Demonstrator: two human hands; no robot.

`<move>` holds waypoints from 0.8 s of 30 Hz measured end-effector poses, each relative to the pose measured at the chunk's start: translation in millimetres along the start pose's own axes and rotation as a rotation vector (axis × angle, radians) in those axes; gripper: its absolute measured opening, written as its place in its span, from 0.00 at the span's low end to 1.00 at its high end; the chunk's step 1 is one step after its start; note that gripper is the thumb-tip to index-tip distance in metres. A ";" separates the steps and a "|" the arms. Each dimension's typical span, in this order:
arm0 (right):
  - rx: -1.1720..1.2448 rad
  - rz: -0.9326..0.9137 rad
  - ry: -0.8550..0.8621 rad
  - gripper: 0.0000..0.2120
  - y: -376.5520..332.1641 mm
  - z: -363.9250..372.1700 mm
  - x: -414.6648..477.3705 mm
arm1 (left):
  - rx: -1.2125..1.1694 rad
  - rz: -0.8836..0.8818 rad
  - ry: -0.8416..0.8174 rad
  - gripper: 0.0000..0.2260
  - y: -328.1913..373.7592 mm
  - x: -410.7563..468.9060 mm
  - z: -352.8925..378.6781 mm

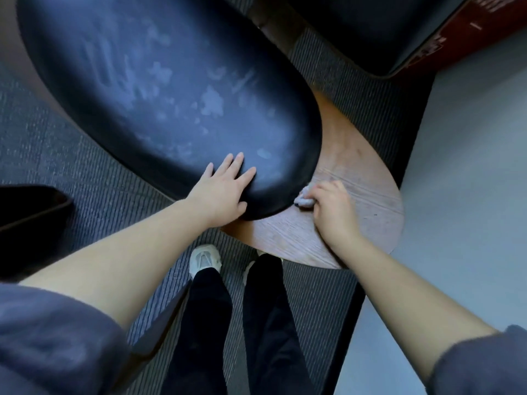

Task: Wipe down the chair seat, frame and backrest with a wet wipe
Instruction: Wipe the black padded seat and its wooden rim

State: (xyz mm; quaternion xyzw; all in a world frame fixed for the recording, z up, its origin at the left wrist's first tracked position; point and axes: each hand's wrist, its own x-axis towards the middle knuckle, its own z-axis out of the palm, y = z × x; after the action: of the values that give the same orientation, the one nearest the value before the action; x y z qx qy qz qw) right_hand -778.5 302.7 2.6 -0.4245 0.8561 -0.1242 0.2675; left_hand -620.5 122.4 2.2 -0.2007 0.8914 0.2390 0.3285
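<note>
A black padded chair cushion with pale smeared patches fills the upper left. Under its right end lies the curved wooden frame of the chair. My left hand rests flat on the cushion's near edge, fingers spread. My right hand presses a crumpled white wet wipe onto the wood, right beside the cushion's edge. Most of the wipe is hidden under my fingers.
A second black cushion sits at the top right, beside a dark red surface. Striped grey carpet covers the floor; a pale smooth floor lies to the right. My legs and white shoes stand below. A dark object is at the left.
</note>
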 end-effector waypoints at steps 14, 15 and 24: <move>-0.282 -0.087 -0.155 0.11 80.1 -43.2 146.6 | -0.176 -0.258 -0.026 0.46 53.9 92.2 -22.2; -0.260 -0.067 -0.149 0.12 81.4 -41.5 161.1 | -0.160 -0.276 -0.023 0.46 57.4 96.2 -17.3; -0.157 -0.142 -0.076 0.19 100.1 -46.1 180.9 | -0.183 -0.297 -0.060 0.46 57.9 102.7 -13.0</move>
State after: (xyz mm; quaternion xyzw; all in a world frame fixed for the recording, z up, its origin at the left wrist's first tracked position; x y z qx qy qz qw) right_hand -960.4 219.6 -67.1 -0.5083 0.8201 -0.0591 0.2561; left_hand -729.0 141.1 -42.1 -0.3519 0.8164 0.2738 0.3671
